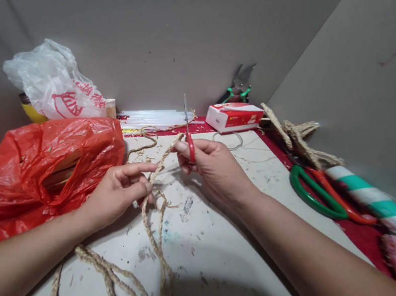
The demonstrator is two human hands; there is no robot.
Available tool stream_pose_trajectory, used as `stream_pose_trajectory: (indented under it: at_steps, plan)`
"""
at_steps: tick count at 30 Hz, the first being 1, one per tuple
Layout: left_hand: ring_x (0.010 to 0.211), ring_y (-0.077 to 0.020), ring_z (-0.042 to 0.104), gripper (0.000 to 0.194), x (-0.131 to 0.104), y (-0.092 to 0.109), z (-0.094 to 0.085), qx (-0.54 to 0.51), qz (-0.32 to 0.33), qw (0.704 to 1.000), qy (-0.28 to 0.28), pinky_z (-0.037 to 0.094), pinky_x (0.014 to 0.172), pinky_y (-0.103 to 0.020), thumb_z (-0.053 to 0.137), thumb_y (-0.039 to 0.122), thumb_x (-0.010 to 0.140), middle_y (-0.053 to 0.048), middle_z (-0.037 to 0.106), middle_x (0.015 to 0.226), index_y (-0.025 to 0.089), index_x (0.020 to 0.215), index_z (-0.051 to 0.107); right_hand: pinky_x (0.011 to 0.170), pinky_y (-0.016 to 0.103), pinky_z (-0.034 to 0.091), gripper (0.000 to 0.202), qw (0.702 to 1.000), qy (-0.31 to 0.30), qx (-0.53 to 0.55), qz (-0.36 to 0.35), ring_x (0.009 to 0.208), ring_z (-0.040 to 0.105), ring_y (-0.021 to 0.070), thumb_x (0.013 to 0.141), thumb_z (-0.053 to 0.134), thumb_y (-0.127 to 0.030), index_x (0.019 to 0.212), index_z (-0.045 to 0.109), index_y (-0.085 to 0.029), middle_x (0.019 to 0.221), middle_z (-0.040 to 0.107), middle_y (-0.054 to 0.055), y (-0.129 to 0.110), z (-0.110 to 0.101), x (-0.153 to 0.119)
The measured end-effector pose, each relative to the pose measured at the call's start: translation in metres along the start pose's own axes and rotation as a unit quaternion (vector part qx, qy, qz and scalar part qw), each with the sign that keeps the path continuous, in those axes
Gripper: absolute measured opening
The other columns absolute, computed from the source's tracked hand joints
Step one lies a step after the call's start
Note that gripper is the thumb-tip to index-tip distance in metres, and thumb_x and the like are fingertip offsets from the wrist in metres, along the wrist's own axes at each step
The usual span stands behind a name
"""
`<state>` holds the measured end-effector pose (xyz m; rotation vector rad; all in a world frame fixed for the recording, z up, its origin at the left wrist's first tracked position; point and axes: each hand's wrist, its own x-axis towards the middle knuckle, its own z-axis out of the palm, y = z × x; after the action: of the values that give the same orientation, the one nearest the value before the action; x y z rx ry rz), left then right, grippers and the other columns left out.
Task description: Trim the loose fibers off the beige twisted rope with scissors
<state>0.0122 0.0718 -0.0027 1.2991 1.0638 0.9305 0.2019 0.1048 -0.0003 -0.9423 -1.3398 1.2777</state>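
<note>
My right hand (210, 163) holds small scissors with red handles (189, 145), the thin blades pointing up. Its thumb and fingertips also touch the top end of a braided straw-coloured rope (157, 174). My left hand (128, 186) pinches this rope a little lower, between thumb and fingers. Below the hands the rope runs down the pale board (217, 253) to several more strands (114, 276) near the bottom edge. Thinner twisted cord lies just behind my left hand.
A red plastic bag (46, 162) and a white bag (56, 82) fill the left. At the back stand a tissue box (234, 117) and pruning shears (240, 84). Rope bundles (299, 138), green-handled scissors (313, 191) and a striped roll (377, 197) lie right.
</note>
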Motion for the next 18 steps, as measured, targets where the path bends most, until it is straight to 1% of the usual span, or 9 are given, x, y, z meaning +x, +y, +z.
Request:
stream_pose_trajectory:
  at_steps: [1, 3, 6, 9, 12, 15, 18]
  plan:
    - [0.049, -0.0093, 0.051, 0.029, -0.001, 0.001, 0.001, 0.015, 0.002, 1.000, -0.009, 0.041, 0.055, -0.021, 0.065, 0.019, 0.074, 0.000, 0.063, 0.055, 0.015, 0.103, 0.068, 0.051, 0.024, 0.029, 0.036, 0.999, -0.012, 0.036, 0.014, 0.051, 0.039, 0.0074, 0.070, 0.069, -0.043, 0.053, 0.050, -0.017, 0.053, 0.046, -0.005, -0.001, 0.000, 0.000]
    - [0.049, -0.0088, 0.049, 0.029, -0.002, 0.001, 0.002, 0.037, 0.008, 0.999, -0.024, 0.040, 0.054, -0.020, 0.065, 0.017, 0.073, 0.001, 0.062, 0.054, 0.015, 0.101, 0.069, 0.050, 0.023, 0.029, 0.034, 0.995, -0.015, 0.087, 0.039, 0.050, 0.039, 0.0065, 0.067, 0.073, -0.043, 0.057, 0.055, -0.016, 0.054, 0.046, -0.005, -0.003, 0.000, 0.000]
    - [0.049, -0.0080, 0.048, 0.027, -0.003, -0.001, 0.002, 0.053, 0.014, 0.998, -0.040, 0.040, 0.053, -0.020, 0.065, 0.016, 0.073, 0.001, 0.061, 0.055, 0.015, 0.099, 0.071, 0.048, 0.021, 0.029, 0.029, 0.990, 0.006, 0.129, 0.055, 0.049, 0.039, 0.0051, 0.062, 0.077, -0.041, 0.065, 0.063, -0.015, 0.056, 0.047, -0.006, -0.005, 0.001, 0.000]
    - [0.052, -0.0083, 0.051, 0.023, -0.004, -0.003, 0.002, 0.050, 0.003, 0.998, -0.043, 0.041, 0.056, -0.020, 0.066, 0.019, 0.074, 0.000, 0.064, 0.059, 0.016, 0.096, 0.072, 0.048, 0.020, 0.031, 0.025, 0.986, 0.006, 0.154, 0.060, 0.050, 0.040, 0.0042, 0.061, 0.078, -0.036, 0.066, 0.064, -0.015, 0.059, 0.050, -0.006, -0.006, 0.005, -0.001]
    - [0.061, -0.0111, 0.057, 0.021, -0.004, -0.002, 0.004, 0.025, -0.021, 0.998, -0.051, 0.044, 0.061, -0.022, 0.067, 0.026, 0.076, -0.004, 0.069, 0.072, 0.016, 0.093, 0.073, 0.048, 0.019, 0.035, 0.022, 0.985, -0.018, 0.159, 0.069, 0.050, 0.044, 0.0051, 0.063, 0.078, -0.034, 0.067, 0.066, -0.016, 0.057, 0.052, -0.006, -0.005, 0.009, -0.005]
    - [0.072, -0.0135, 0.061, 0.024, -0.004, 0.002, 0.006, -0.012, -0.028, 0.997, -0.064, 0.046, 0.066, -0.023, 0.068, 0.030, 0.076, -0.007, 0.072, 0.085, 0.017, 0.095, 0.072, 0.051, 0.022, 0.040, 0.021, 0.986, -0.048, 0.145, 0.073, 0.051, 0.048, 0.0069, 0.066, 0.076, -0.035, 0.069, 0.067, -0.017, 0.056, 0.055, -0.004, -0.006, 0.012, -0.009]
    - [0.069, -0.0130, 0.061, 0.019, -0.005, 0.002, 0.005, -0.044, -0.023, 0.997, -0.063, 0.046, 0.066, -0.024, 0.070, 0.028, 0.076, -0.007, 0.072, 0.082, 0.017, 0.091, 0.072, 0.053, 0.023, 0.041, 0.020, 0.989, -0.062, 0.116, 0.062, 0.052, 0.048, 0.0080, 0.068, 0.074, -0.036, 0.069, 0.067, -0.017, 0.056, 0.057, -0.004, -0.007, 0.015, -0.012]
